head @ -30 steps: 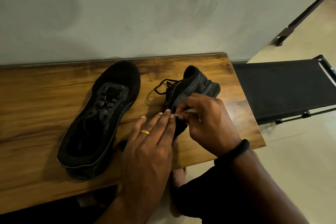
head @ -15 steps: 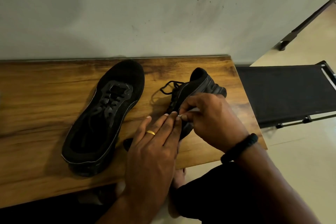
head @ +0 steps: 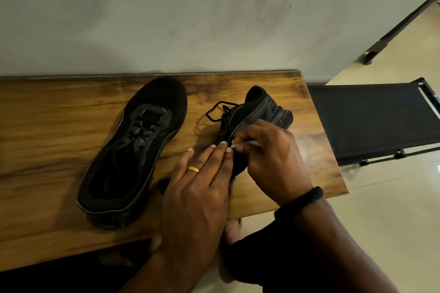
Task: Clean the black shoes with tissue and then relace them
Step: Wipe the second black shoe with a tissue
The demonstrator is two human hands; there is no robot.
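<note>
Two black shoes are on a wooden table (head: 47,126). The left shoe (head: 135,150) lies flat and laced, toe toward the wall. The right shoe (head: 257,114) is tipped on its side, sole edge toward the right, with a lace loop (head: 214,112) trailing out to its left. My left hand (head: 202,185), fingers straight, presses on that shoe's near part. My right hand (head: 269,157) pinches a small white tissue (head: 247,143) against the shoe's side. Both hands hide the shoe's near half.
A grey wall (head: 214,19) runs right behind the table. A black folding surface on a metal frame (head: 373,121) stands to the right of the table. Pale tiled floor (head: 392,209) lies beyond; my bare foot (head: 232,231) shows under the table edge.
The view has drifted slightly. My right hand with the tissue has shifted a little along the right shoe's side; my left hand stays pressed on it. The left shoe has not moved.
</note>
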